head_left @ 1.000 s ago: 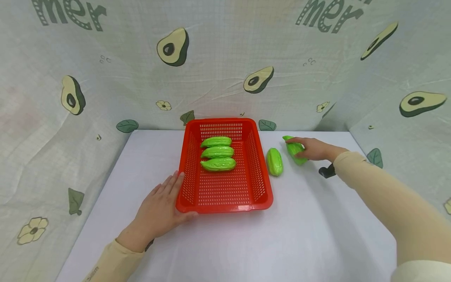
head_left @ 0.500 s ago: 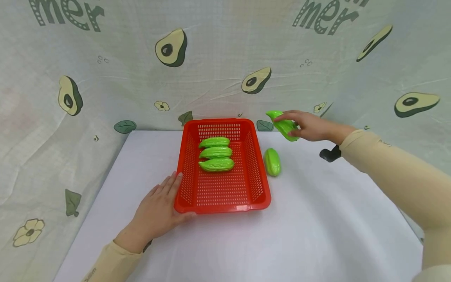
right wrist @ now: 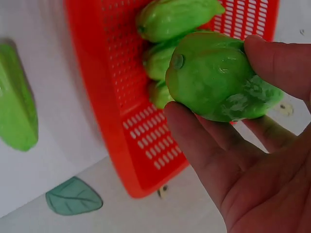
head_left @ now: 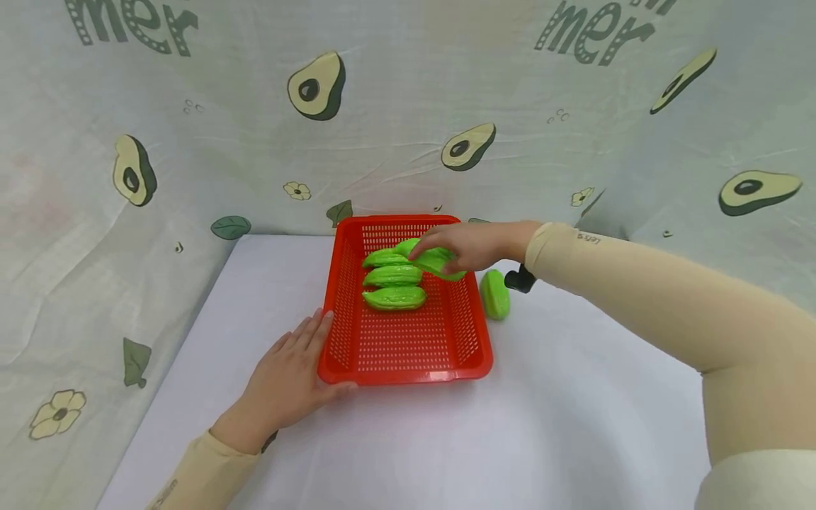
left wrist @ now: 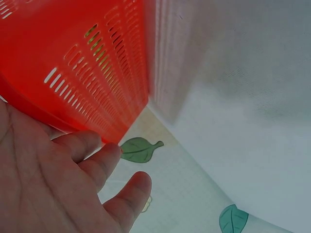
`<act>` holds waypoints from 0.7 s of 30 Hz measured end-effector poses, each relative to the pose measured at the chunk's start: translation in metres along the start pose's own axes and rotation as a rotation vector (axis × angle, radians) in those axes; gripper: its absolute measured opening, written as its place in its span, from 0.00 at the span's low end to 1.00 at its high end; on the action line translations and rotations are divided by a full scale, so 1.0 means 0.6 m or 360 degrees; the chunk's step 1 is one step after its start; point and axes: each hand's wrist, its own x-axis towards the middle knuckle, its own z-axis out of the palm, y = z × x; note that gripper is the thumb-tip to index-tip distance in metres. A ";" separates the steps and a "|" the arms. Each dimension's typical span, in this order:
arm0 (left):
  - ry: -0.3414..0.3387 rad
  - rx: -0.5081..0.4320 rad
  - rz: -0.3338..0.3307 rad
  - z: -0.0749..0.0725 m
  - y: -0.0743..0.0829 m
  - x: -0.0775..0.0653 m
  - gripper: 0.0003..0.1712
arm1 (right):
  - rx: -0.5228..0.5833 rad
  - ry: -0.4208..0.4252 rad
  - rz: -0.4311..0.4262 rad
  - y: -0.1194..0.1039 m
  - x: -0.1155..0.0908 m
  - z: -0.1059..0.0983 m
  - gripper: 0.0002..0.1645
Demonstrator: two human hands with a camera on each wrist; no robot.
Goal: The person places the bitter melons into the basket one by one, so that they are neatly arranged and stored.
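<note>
My right hand grips a green bitter melon between thumb and fingers, above the far right part of the red basket. Three more bitter melons lie side by side inside it, the nearest one fully visible and the farthest partly covered by the held one. With fingers extended, my left hand rests against the basket's near left corner. In the left wrist view, its fingers lie along the perforated red wall. Another bitter melon lies on the table just right of the basket.
The white table carries the basket near its far edge. Cloth walls printed with avocados and leaves rise behind and at both sides. The basket's raised rim surrounds the melons.
My right hand has lifted a bitter melon from the table at the right and carried it left over the basket. The left hand and the basket have stayed in place.
</note>
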 end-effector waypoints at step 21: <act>-0.0022 -0.0006 -0.0019 -0.001 -0.001 0.002 0.70 | -0.0140 -0.0371 -0.0216 -0.048 0.107 0.091 0.36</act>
